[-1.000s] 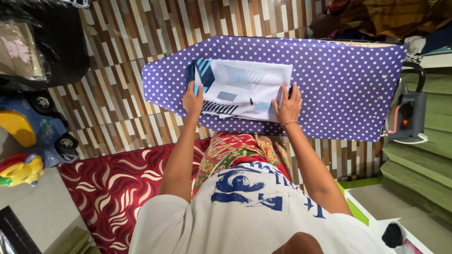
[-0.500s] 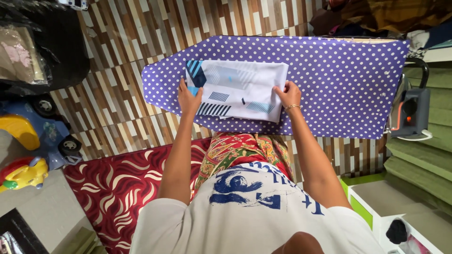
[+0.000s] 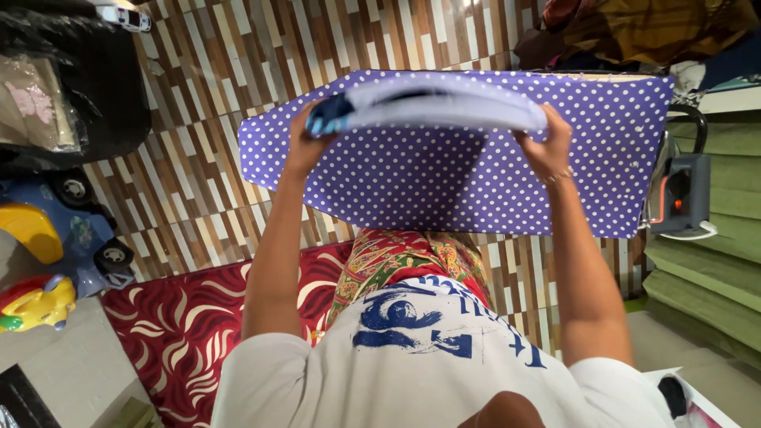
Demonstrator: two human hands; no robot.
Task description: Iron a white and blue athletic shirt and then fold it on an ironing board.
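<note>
- The left hand (image 3: 299, 141) is gripping the left end of a folded white garment (image 3: 432, 103), fingers closing around the edge where a dark blue and light blue patch is showing.
- The right hand (image 3: 544, 147) is clasping the right end of the same garment, with a thin bracelet (image 3: 558, 176) sitting at the wrist.
- The garment is being held flat in the air between the two hands, above the ironing board (image 3: 476, 182) and not touching it; only its near edge is showing, blurred.
- The ironing board, serving as the surface, is wearing a purple cover with white dots, and a shadow is falling on it under the garment.
- An iron (image 3: 680, 194) is standing on its rest at the right end of the board.
- A red patterned rug (image 3: 182, 317) is lying on the striped wooden floor (image 3: 198, 119) below the board, on the left.
- Toy vehicles (image 3: 43, 261) in blue, yellow and red are sitting at the far left, well apart from the hands.
- Green steps (image 3: 713, 269) are running along the right edge.
</note>
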